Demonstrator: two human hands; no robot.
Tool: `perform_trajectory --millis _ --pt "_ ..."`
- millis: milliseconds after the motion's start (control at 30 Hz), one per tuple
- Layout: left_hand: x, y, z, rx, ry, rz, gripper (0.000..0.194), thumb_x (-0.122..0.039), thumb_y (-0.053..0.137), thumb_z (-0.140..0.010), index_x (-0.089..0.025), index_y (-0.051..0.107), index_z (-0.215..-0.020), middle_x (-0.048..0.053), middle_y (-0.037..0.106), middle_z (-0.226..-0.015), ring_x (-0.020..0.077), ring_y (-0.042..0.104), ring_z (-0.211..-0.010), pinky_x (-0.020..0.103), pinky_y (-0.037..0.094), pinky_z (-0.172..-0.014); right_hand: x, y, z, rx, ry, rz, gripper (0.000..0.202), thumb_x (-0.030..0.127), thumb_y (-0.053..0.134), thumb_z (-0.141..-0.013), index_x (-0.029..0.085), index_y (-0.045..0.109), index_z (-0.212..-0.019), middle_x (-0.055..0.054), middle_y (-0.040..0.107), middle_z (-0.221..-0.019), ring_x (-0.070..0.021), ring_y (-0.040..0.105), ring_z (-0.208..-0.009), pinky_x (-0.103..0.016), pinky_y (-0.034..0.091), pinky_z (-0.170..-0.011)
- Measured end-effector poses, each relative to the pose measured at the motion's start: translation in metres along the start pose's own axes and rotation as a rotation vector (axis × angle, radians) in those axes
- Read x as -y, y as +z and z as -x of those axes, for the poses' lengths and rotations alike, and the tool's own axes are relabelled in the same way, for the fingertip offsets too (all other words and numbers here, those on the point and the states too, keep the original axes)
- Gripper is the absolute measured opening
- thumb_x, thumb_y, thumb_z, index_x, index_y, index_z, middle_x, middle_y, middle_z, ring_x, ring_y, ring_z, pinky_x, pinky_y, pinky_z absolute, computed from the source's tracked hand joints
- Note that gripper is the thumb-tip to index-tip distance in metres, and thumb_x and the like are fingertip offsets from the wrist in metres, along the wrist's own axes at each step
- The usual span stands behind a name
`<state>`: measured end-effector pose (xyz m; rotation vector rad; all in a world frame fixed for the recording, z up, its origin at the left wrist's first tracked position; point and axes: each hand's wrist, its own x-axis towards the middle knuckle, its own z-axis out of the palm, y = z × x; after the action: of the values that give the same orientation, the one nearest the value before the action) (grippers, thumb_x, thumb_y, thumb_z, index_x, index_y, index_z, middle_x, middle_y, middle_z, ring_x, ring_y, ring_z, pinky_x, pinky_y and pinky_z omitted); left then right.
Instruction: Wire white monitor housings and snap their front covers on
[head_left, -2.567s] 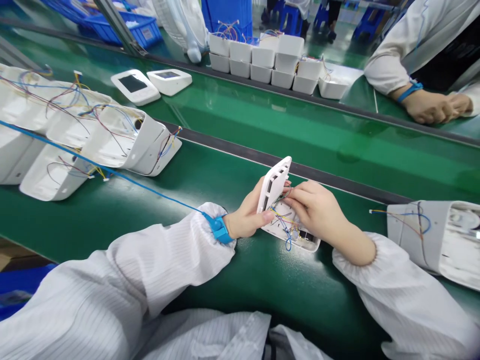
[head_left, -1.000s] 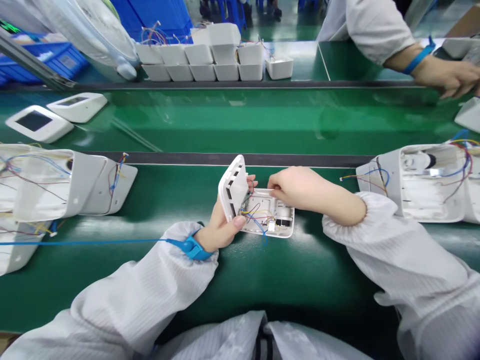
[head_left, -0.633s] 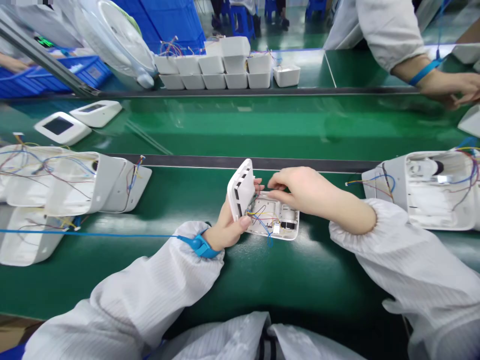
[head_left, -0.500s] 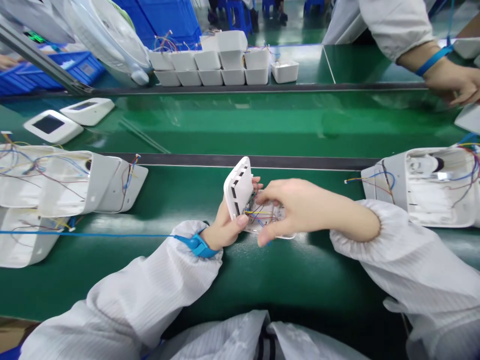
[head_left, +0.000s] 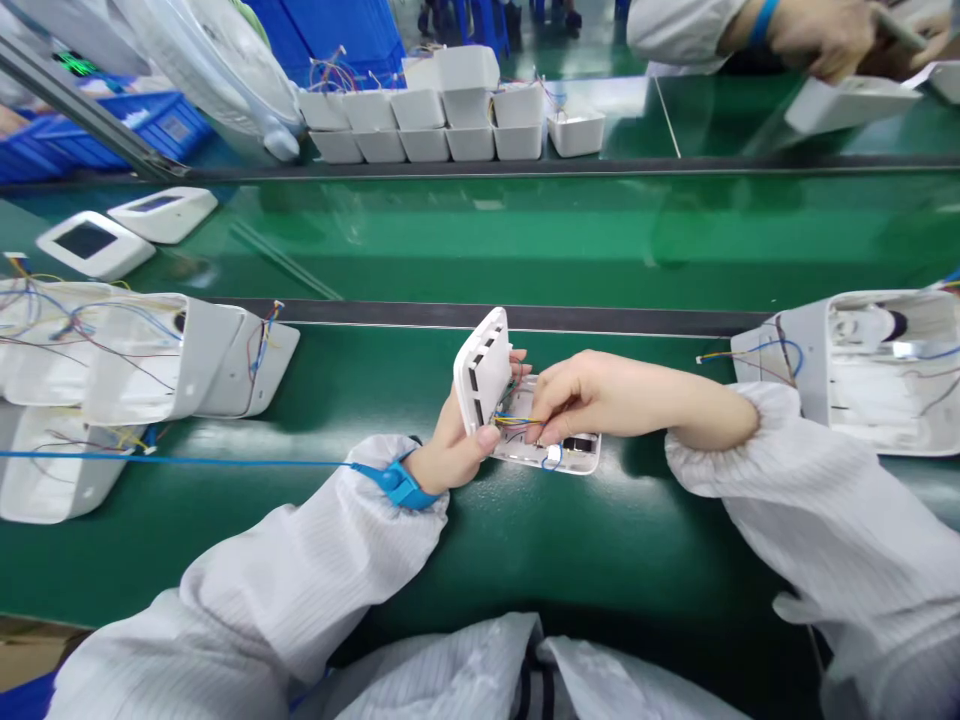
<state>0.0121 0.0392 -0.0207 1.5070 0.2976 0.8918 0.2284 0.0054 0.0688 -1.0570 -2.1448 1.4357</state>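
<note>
My left hand (head_left: pixel 459 440) grips a white plastic cover (head_left: pixel 482 368) with dark slots along its edge, holding it tilted up. Below and to its right lies an open white housing (head_left: pixel 589 462) with thin coloured wires (head_left: pixel 517 421) running between the two parts. Over the housing, my right hand (head_left: pixel 566 400) pinches the wires with thumb and fingers; its fingertips partly hide the wire ends. A small white connector (head_left: pixel 555 453) on a blue wire shows near the housing's front edge. A blue wrist strap (head_left: pixel 405 487) circles my left wrist.
White housings with loose wires (head_left: pixel 135 350) are stacked at the left, and another wired housing (head_left: pixel 892 370) lies at the right. Two white units with dark screens (head_left: pixel 90 240) sit back left. Across the line, white boxes (head_left: pixel 424 125) stand stacked, and a co-worker's hand (head_left: pixel 825 35) works.
My right hand has closed from spread fingers into a pinch on the wires, uncovering the housing's right end. The co-worker's hand has moved left and away from me.
</note>
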Motion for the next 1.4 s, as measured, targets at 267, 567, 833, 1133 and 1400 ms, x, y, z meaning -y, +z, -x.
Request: perform_trajectory --millis 267,567,833,1133,1400 --pt "-0.002 0.002 0.0 -0.012 0.004 -0.019 0.066 -0.059 0.061 -0.083 -0.023 0.047 -0.137 0.014 0.046 -0.148 0.0357 0.048 -0.133 0.056 0.038 -0.113 -0.009 0.008 -0.003 -0.108 -0.237 0.458 0.015 0.028 0.064 -0.091 0.018 0.074 -0.086 -0.002 0.072 -0.081 -0.0144 0.061 -0.075 -0.026 0.041 -0.067" --pt "-0.003 0.0 0.0 0.021 0.0 -0.056 0.068 -0.058 0.06 -0.084 -0.024 0.041 -0.14 0.014 0.041 -0.15 0.0359 0.044 -0.136 0.056 0.04 -0.112 -0.007 0.008 -0.004 -0.172 -0.067 0.554 0.015 0.026 0.064 -0.09 0.018 0.074 -0.083 -0.001 0.068 -0.067 -0.012 0.054 -0.059 -0.026 0.035 -0.059" --pt "-0.004 0.001 0.0 0.014 0.013 -0.096 0.072 -0.058 0.061 -0.084 -0.025 0.038 -0.143 0.015 0.042 -0.149 0.036 0.044 -0.136 0.057 0.038 -0.113 -0.004 0.007 -0.003 -0.156 -0.099 0.571 0.017 0.018 0.06 -0.09 0.02 0.077 -0.092 -0.004 0.074 -0.086 -0.0164 0.063 -0.079 -0.028 0.044 -0.071" --pt "-0.008 0.004 -0.003 0.044 0.059 -0.172 0.089 -0.051 0.067 -0.083 -0.028 0.017 -0.153 0.015 0.039 -0.147 0.0337 0.041 -0.136 0.057 0.034 -0.114 -0.006 0.021 -0.008 -0.299 0.154 0.771 0.02 0.016 0.057 -0.088 0.019 0.077 -0.084 -0.008 0.072 -0.104 -0.0212 0.063 -0.092 -0.03 0.043 -0.073" --pt "-0.007 0.002 -0.005 0.102 0.122 -0.247 0.095 -0.044 0.074 -0.077 -0.027 0.018 -0.152 0.017 0.038 -0.147 0.0343 0.04 -0.137 0.057 0.032 -0.116 0.004 0.031 -0.009 -0.273 0.357 0.868 0.019 0.011 0.054 -0.084 0.018 0.071 -0.078 -0.007 0.072 -0.084 -0.0203 0.064 -0.081 -0.028 0.037 -0.06"
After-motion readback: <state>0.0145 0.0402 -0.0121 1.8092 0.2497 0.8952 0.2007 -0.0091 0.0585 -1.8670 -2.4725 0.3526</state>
